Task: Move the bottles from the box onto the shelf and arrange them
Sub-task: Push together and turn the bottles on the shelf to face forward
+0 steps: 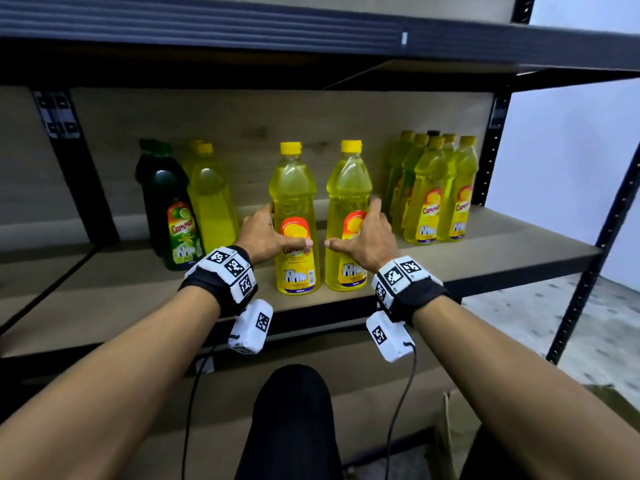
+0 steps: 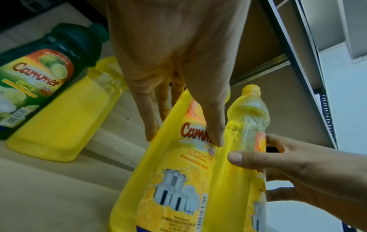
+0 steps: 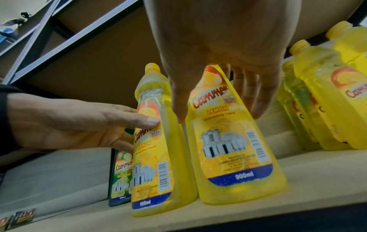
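Left hand (image 1: 266, 237) loosely cupped the left yellow bottle (image 1: 296, 216), thumb across its label; right hand (image 1: 367, 237) likewise cupped the right yellow bottle (image 1: 348, 216). Both bottles stood upright at the shelf (image 1: 485, 261) front edge, forearms extended, palms facing inward.

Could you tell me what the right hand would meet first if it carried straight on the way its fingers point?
Probably the shelf's wooden back panel; the right hand already wraps the yellow lemon bottle, though depth is unclear.

Two bottles (image 1: 297, 216) side by side on shelf (image 1: 485, 261)
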